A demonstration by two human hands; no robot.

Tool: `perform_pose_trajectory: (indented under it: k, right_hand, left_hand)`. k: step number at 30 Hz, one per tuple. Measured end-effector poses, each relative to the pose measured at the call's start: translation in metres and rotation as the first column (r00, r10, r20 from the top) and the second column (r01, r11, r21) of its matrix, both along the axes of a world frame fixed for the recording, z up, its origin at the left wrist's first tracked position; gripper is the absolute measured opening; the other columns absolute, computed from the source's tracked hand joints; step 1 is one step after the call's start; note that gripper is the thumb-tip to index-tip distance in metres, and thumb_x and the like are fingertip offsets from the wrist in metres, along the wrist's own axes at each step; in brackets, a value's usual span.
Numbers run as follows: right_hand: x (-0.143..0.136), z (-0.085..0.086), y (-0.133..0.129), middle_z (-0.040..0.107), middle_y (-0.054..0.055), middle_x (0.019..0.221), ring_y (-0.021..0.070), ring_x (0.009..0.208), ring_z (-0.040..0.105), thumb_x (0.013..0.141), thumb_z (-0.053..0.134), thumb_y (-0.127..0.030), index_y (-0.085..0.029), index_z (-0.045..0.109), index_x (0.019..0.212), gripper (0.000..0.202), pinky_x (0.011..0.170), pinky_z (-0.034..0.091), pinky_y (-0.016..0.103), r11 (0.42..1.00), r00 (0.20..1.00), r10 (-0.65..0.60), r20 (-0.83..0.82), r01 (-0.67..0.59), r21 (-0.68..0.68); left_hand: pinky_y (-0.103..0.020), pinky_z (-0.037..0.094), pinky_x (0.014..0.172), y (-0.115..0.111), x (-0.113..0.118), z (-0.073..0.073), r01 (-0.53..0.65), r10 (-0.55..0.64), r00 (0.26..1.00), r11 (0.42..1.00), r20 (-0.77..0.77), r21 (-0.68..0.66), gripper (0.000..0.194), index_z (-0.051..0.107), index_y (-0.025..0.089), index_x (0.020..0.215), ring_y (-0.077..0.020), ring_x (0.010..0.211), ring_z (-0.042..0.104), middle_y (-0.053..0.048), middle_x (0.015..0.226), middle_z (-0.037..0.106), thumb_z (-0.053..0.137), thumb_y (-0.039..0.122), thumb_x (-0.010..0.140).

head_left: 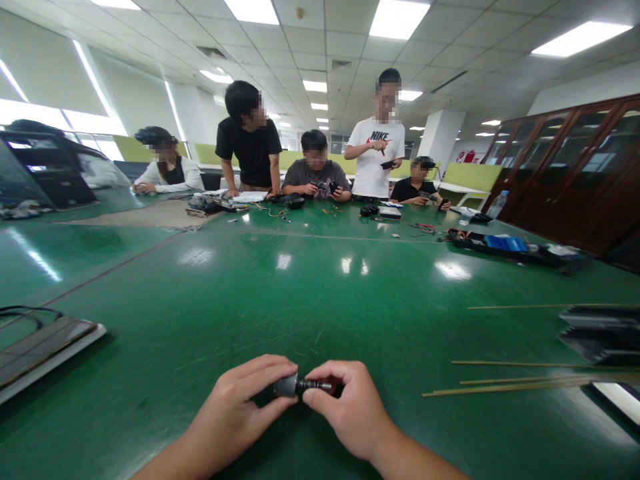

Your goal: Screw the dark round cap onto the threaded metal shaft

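Observation:
Low over the green table [250,307], my left hand [237,403] is closed around a dark grey cylindrical part [286,385], thumb below and fingers above. Facing it, my right hand [353,403] pinches a slim dark ringed shaft [316,385] between thumb and fingers. A dark reddish end of this shaft is partly covered by the right fingers. The shaft lines up with the cylinder's right end and meets it or nearly so; whether they are joined I cannot tell. Both pieces lie roughly level between my hands.
Thin yellowish sticks [500,387] and dark metal pieces [600,333] lie at right. A flat panel-like device [45,353] with a black cable is at left. Across the table, several people work among loose parts; a black tray [500,247] of items stands at far right.

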State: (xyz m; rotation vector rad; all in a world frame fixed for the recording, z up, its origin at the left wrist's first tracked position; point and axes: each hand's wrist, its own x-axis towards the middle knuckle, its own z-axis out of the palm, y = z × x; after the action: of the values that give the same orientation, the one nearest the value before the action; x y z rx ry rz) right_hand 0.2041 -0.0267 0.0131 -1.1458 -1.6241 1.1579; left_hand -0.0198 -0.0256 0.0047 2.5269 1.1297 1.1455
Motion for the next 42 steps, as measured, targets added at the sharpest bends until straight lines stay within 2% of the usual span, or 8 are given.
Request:
perform_pose_trajectory:
  k: [29, 42]
  right_hand:
    - [0.0009, -0.0003, -0.0003, 0.071, 0.002, 0.070, 0.0147, 0.064, 0.060, 0.076, 0.072, -0.016, -0.016, 0.079, 0.083, 0.010, 0.059, 0.044, 0.023, 1.000, 1.000, 0.007, -0.021, -0.007, 0.001]
    - [0.0021, 0.0008, -0.0014, 0.072, 0.001, 0.072, 0.0146, 0.066, 0.061, 0.077, 0.072, -0.015, -0.017, 0.080, 0.085, 0.011, 0.062, 0.044, 0.023, 0.999, 1.000, 0.004, 0.005, -0.004, 0.053]
  left_hand:
    - [-0.022, 0.059, 0.090, 0.0018, -0.0022, -0.0013, 0.005, -0.005, 1.000, 0.999, -0.011, 0.034, 0.035, 0.067, 0.027, 0.120, -0.0149, 0.100, 0.071, -0.003, 0.110, 0.073, 0.075, 0.024, 0.086]
    - [-0.024, 0.058, 0.091, 0.0021, -0.0053, -0.0039, 0.000, 0.001, 1.000, 1.000, -0.008, 0.013, 0.037, 0.065, 0.029, 0.121, -0.0153, 0.102, 0.070, -0.003, 0.112, 0.072, 0.075, 0.024, 0.086]
